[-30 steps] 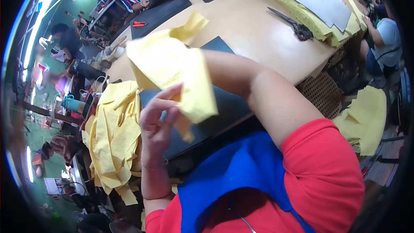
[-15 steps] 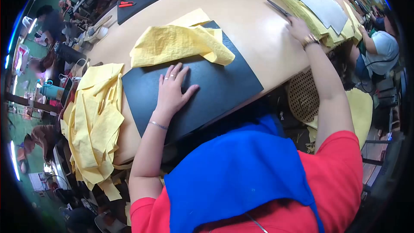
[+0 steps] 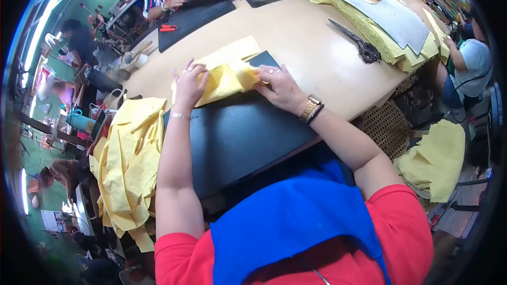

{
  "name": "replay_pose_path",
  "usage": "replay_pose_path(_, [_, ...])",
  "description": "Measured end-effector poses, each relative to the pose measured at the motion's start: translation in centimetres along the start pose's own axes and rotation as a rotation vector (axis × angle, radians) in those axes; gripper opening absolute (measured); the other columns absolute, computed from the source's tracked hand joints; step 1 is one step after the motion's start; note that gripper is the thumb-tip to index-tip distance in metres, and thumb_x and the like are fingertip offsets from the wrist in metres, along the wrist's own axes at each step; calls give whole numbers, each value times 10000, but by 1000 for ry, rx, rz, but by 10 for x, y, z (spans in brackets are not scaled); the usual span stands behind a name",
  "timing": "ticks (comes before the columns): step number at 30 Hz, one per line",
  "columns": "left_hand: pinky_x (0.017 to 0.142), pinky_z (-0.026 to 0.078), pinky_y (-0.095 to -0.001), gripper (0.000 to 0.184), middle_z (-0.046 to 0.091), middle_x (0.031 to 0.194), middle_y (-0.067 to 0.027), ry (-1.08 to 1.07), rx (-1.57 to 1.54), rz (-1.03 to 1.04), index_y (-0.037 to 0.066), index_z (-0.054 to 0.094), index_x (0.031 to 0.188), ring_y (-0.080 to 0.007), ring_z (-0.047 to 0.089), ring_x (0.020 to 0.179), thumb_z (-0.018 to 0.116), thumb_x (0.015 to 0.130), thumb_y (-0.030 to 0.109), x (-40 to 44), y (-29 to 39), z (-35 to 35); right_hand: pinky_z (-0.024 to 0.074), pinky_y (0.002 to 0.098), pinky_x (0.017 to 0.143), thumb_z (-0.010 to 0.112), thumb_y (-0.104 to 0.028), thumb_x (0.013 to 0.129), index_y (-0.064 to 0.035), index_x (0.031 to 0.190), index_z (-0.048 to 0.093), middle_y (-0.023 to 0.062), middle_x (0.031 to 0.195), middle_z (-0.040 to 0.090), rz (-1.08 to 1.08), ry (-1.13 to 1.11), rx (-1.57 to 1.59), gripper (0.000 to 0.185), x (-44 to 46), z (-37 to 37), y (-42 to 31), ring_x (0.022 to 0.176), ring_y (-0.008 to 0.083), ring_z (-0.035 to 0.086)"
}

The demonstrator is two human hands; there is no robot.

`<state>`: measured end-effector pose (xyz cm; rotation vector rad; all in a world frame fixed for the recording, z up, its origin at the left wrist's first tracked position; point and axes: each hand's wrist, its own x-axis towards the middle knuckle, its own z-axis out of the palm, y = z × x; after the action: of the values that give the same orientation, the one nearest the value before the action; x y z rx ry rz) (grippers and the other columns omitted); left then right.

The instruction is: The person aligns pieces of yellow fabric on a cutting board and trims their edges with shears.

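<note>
A yellow cloth piece point(image 3: 224, 82) lies folded over the far part of a dark board point(image 3: 237, 132). At its left end is my left hand point(image 3: 190, 85), thumb and fingers curved over the cloth's edge. My right hand point(image 3: 281, 88) pinches the cloth's right end between thumb and fingers. Behind the folded piece a flatter yellow strip point(image 3: 240, 50) shows on the table. Scissors point(image 3: 356, 41) with dark wrapped handles rest on the table to the right, apart from both hands.
A heap of yellow cloth point(image 3: 129, 163) hangs over the table's left edge. Yellow layers under a grey template point(image 3: 388, 13) lie at the back right. A red cutter point(image 3: 169, 28) sits on another dark board point(image 3: 198, 24). Co-workers are at the far side and right.
My right hand has left the scissors and come back to the cloth. My left hand has moved from the board up to the cloth's left end.
</note>
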<state>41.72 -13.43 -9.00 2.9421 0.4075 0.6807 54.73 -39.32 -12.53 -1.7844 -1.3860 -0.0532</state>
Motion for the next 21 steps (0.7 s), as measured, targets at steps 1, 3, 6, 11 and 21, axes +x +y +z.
replay_pose_path(1, [1084, 197, -580, 170, 650, 1050, -100, 69, -90, -37, 80, 628, 982, -287, 547, 1138, 530, 932, 210, -7, -14, -8, 262, 597, 1031, 586, -256, 924, -84, 1081, 593, 97, 1087, 648, 20, 131, 111, 233, 6, -2, -17, 1112, 287, 569])
replay_pose_path(3, [875, 450, -363, 149, 625, 830, -124, 290, -267, -28, 35, 582, 981, -233, 616, 815, 483, 969, 146, -35, -36, -29, 414, 513, 896, 575, -256, 943, -61, 1027, 569, 116, 917, 672, 127, 191, 431, 213, 15, -7, -33, 912, 300, 642])
replay_pose_path(6, [764, 461, -303, 129, 595, 961, -104, 552, -253, 28, 16, 569, 1004, -197, 571, 822, 495, 978, 118, -82, -56, -88, 491, 410, 685, 567, -245, 954, -23, 974, 530, 149, 781, 658, 67, 227, 657, 226, 26, -23, -77, 695, 299, 647])
replay_pose_path(11, [622, 388, -271, 89, 696, 816, 22, 721, 292, -14, 131, 698, 902, -93, 590, 613, 624, 916, 179, -95, -30, -211, 437, 221, 528, 595, -189, 947, -17, 1094, 555, 15, 725, 591, 32, 17, 566, 230, 45, -34, -121, 595, 29, 489])
replay_pose_path(21, [1019, 263, -637, 545, 538, 1295, -111, 17, 223, 41, 129, 581, 1228, -312, 474, 1239, 627, 839, 508, -94, 113, -61, 499, 320, 723, 630, -186, 876, -18, 1274, 513, 94, 823, 650, 369, -180, 166, 449, 30, -12, 25, 752, 162, 622])
